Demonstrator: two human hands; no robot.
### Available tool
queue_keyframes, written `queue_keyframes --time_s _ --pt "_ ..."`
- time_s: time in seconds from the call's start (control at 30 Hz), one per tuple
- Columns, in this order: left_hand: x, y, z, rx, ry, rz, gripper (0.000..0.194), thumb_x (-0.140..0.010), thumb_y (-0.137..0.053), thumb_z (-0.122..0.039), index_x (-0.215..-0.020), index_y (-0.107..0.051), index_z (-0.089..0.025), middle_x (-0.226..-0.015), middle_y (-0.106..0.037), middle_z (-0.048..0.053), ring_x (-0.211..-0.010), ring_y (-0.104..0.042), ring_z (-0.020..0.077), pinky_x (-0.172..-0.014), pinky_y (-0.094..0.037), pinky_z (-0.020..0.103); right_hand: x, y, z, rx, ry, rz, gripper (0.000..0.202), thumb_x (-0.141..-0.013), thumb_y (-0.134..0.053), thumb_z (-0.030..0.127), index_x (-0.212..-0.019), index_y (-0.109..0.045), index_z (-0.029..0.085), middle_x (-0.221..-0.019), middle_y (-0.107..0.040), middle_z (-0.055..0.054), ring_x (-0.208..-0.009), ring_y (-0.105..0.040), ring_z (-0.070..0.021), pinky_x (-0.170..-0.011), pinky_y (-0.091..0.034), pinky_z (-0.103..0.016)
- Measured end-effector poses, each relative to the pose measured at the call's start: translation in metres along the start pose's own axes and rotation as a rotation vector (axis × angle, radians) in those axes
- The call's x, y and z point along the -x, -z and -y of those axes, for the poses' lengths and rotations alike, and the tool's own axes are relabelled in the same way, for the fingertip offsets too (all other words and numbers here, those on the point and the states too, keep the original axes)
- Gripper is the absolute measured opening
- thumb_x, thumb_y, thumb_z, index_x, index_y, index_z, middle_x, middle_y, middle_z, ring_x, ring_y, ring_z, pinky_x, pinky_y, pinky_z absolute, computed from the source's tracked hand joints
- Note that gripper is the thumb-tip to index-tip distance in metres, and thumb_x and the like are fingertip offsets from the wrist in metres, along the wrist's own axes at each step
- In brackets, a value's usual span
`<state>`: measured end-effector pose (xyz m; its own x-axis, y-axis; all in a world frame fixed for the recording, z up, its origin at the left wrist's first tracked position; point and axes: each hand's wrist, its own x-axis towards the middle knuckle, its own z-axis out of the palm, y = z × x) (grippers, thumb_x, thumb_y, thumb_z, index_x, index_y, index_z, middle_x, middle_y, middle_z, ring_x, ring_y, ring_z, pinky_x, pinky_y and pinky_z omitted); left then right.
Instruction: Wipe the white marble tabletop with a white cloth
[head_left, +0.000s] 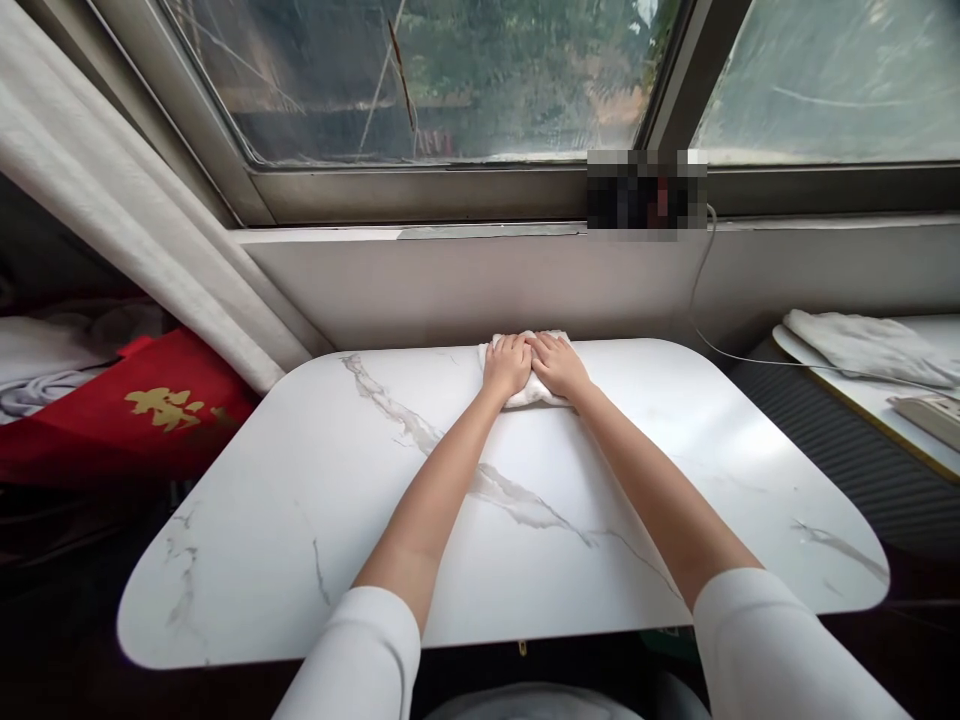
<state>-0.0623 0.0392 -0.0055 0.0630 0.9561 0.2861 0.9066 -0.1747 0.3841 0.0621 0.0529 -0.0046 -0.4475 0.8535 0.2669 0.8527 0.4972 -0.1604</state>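
A folded white cloth [536, 392] lies at the far edge of a white marble-patterned table [247, 480], close to the wall. My left hand [508, 362] is closed on the cloth's left part, fingers together and slightly bent over it. Beside it, my right hand [559, 365] holds the right part the same way, the fingertips of both hands almost meeting. Both palms face down and press the cloth onto the tabletop. The undersides of the hands are hidden.
Behind the table are a wall and a window frame [435, 195]. A white curtain [142, 190] and a red cloth item with gold lettering [202, 390] are on the left. A thin cable [701, 270] runs right, toward another surface carrying a white cloth [870, 345].
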Motion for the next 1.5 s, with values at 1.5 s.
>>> queue_keyframes --time_s 1.5 --pt "-0.011 -0.052 -0.111 0.046 -0.048 0.034 0.043 -0.095 -0.027 -0.024 -0.131 -0.05 -0.016 -0.139 -0.05 0.008 -0.134 -0.036 0.0204 -0.117 -0.02 0.043 0.059 0.029 -0.11 0.053 -0.053 -0.04 0.049 -0.09 -0.029 0.027 -0.134 -0.048 0.016 -0.144 -0.046 -0.011 -0.133 -0.04 -0.0248 -0.107 -0.033 -0.044"
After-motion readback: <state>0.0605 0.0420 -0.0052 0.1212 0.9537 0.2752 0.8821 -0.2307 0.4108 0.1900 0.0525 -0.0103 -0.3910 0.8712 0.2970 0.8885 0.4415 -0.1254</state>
